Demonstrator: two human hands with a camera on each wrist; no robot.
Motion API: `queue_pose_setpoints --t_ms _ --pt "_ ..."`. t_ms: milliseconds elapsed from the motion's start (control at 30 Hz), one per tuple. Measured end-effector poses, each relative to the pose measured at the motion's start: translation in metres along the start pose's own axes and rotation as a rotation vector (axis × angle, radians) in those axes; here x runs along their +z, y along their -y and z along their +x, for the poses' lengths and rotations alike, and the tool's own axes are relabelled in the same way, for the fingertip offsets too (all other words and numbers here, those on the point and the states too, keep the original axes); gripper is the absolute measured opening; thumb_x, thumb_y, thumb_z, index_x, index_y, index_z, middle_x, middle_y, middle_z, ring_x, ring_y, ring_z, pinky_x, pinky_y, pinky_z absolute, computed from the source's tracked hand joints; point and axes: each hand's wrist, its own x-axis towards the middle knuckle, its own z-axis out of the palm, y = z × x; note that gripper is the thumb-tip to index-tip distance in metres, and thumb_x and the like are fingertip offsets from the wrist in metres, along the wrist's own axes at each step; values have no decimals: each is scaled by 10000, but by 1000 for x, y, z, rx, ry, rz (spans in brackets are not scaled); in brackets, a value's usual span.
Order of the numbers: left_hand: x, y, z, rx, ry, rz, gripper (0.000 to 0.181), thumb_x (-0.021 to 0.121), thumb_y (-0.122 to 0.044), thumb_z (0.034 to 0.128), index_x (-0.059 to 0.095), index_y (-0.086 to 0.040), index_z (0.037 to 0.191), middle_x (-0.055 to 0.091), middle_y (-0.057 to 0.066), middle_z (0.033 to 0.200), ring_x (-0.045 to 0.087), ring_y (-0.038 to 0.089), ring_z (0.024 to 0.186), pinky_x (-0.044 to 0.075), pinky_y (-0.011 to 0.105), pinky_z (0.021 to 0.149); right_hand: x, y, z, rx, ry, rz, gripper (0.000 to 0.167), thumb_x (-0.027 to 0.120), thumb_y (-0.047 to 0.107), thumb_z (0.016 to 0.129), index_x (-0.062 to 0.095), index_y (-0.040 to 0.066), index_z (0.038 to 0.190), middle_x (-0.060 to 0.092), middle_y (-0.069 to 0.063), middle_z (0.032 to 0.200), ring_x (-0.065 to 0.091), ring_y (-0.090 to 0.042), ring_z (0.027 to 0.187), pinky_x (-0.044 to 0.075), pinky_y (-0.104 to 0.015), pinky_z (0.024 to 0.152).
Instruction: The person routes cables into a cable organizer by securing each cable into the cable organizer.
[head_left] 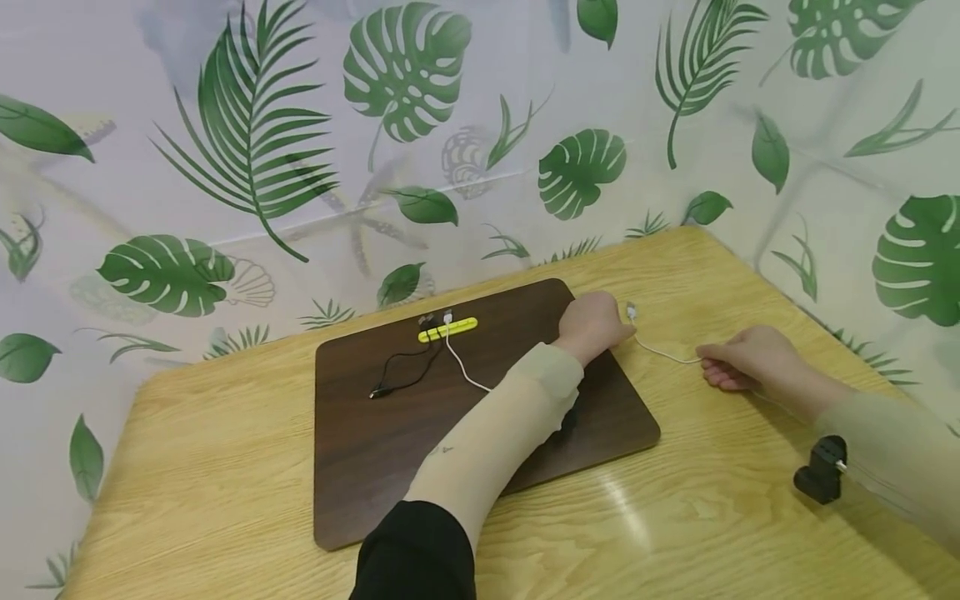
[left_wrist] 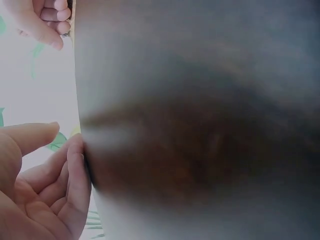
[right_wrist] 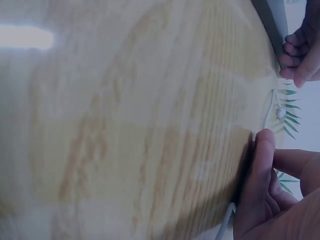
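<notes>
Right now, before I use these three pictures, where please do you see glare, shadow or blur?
Head view: a pale streak of glare on the wood-grain tabletop, with the white cable clear enough to follow; left wrist view: the dark brown board strongly blurred, its grain lost; right wrist view: a white glare patch at upper left, a dark shadow beside the right hand.
</notes>
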Motion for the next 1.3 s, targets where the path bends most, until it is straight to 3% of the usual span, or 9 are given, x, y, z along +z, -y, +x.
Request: queue_pose_setpoints --t_ms 333,533,633,800,900,1100,1300 --pt "-1 -11 0 -64 -43 190 590 700 -544 997 465 -218 564 423 -80 530 441 74 484 362 228 408 6 2 5 -81 -56 -228 344 615 251 1064 762 -2 883 717 115 624 673 21 552 604 -195 580" --pt "4 -18 2 -103 -59 299 587 671 -638 974 477 -254 576 436 -100 557 432 57 492 352 226 406 10 2 6 -106 -98 -340 358 670 302 1034 783 30 831 714 97 618 658 -5 539 600 -209 576" --pt "7 -20 3 -114 -57 310 567 694 -600 970 467 -260 577 463 -110 590 430 59 517 359 230 425 11 2 4 -131 -111 -394 366 707 336 1011 792 54 794 707 92 614 651 -24 546 592 -212 579" --pt "9 -23 4 -121 -54 323 372 744 -498 955 651 -281 667 628 -114 695 471 59 545 399 241 451 14 1 -1 -161 -142 -450 372 735 351 988 779 91 725 688 92 604 639 -40 575 567 -201 594" --pt "11 -26 6 -113 -44 309 292 712 -377 976 692 -263 709 648 -92 721 435 82 543 374 257 440 15 0 -5 -158 -165 -441 344 745 310 977 788 84 722 693 97 602 641 -32 589 559 -188 604" --pt "14 -32 3 -83 -46 262 454 613 -205 1012 466 -209 583 490 -49 624 326 118 534 280 278 433 15 -4 -8 -190 -201 -432 288 743 252 941 829 -19 895 732 85 636 658 -45 622 538 -203 599" --pt "16 -35 0 -81 -26 223 515 589 -171 1029 372 -197 564 347 -35 566 241 124 517 210 275 448 20 -8 -10 -233 -285 -499 324 674 300 974 847 54 851 758 63 669 661 -77 659 479 -229 666"
